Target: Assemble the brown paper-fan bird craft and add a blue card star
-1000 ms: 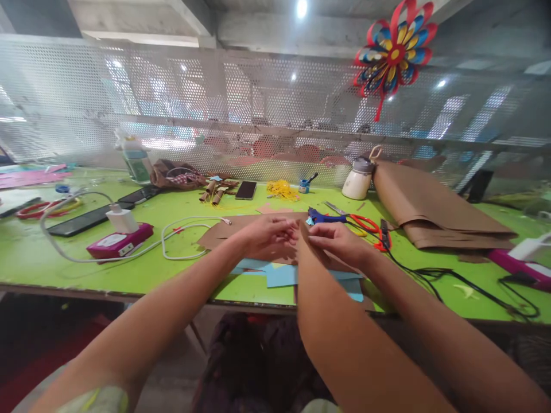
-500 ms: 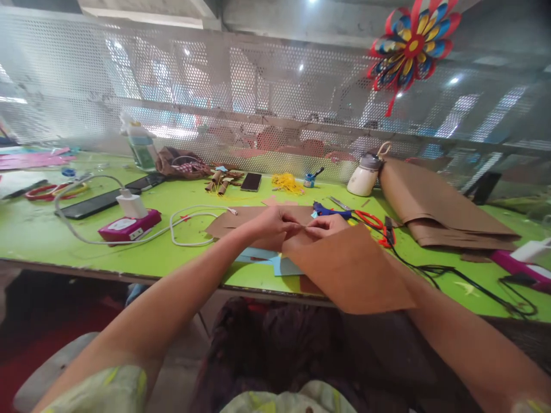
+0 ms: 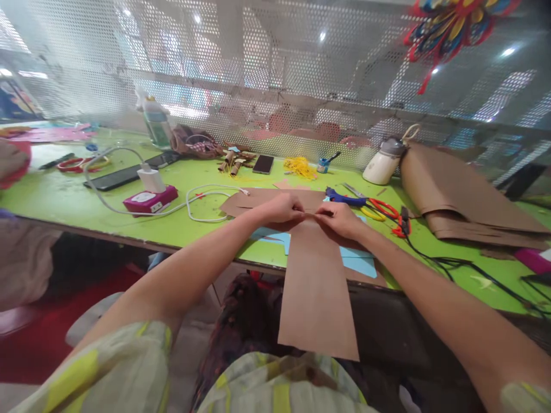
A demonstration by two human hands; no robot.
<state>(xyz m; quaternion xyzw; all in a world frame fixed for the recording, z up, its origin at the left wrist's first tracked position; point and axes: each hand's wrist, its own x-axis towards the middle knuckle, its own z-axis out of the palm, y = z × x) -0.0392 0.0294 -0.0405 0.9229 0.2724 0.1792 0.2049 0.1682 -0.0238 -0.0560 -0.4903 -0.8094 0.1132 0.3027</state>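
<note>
A strip of brown paper (image 3: 317, 287) hangs from the table's front edge down toward my lap. Its far end is pinched between my left hand (image 3: 284, 209) and my right hand (image 3: 338, 218), which face each other a short gap apart. Both hands have fingers closed on that end, which looks slightly curled or folded. Under them lies more brown paper (image 3: 245, 201) on the green table. Light blue paper pieces (image 3: 359, 263) show beneath the strip. A blue-handled glue gun (image 3: 344, 198) lies just beyond my right hand.
Red-handled scissors (image 3: 384, 208) and a black cable (image 3: 456, 264) lie to the right, near a folded brown paper stack (image 3: 469, 189) and a white bottle (image 3: 382, 163). A white cable (image 3: 202, 198), magenta power socket (image 3: 150, 199) and phone (image 3: 263, 164) are left and back. Another person is at far left.
The brown strip has swung from slanting over my right forearm to hanging straight toward me. My hands have moved slightly apart. The view has shifted left and down.
</note>
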